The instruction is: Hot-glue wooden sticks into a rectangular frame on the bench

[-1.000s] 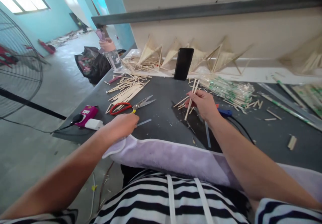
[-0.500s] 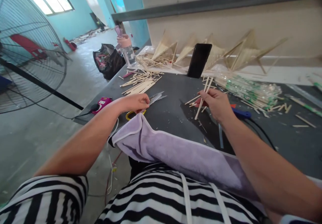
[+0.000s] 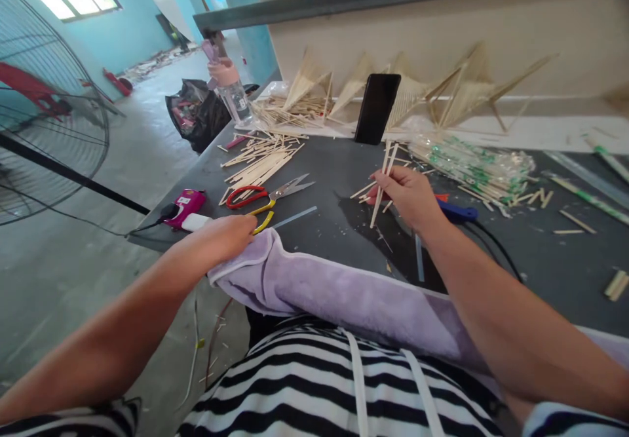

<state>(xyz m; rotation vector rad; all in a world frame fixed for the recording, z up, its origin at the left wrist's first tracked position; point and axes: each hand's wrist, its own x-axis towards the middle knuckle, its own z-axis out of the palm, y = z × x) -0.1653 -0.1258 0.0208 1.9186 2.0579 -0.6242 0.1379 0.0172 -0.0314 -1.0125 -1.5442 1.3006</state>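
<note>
Thin wooden sticks (image 3: 376,211) are pinched in my right hand (image 3: 410,194) over the dark table; two stand nearly upright and close together, others point left. My left hand (image 3: 234,235) is low at the table's front edge, beside the yellow handle of the scissors (image 3: 280,192) and the folded lilac cloth (image 3: 334,276). Its fingertips are hidden, so whether it grips anything does not show. The scissors lie with blades apart. A translucent strip (image 3: 295,217) is near them, and another translucent stick (image 3: 419,260) lies below my right hand.
Loose sticks (image 3: 263,162) are piled behind the scissors. A phone (image 3: 377,109) leans before several pointed stick frames (image 3: 462,90). A bottle (image 3: 230,90) and pink plug block (image 3: 187,204) are left. Plastic wrappers (image 3: 472,165) and a blue corded tool (image 3: 457,211) are right.
My left hand has moved back toward the table edge, away from the scissors, uncovering their red handle and the translucent strip. My right hand still holds the sticks. The view has shifted slightly.
</note>
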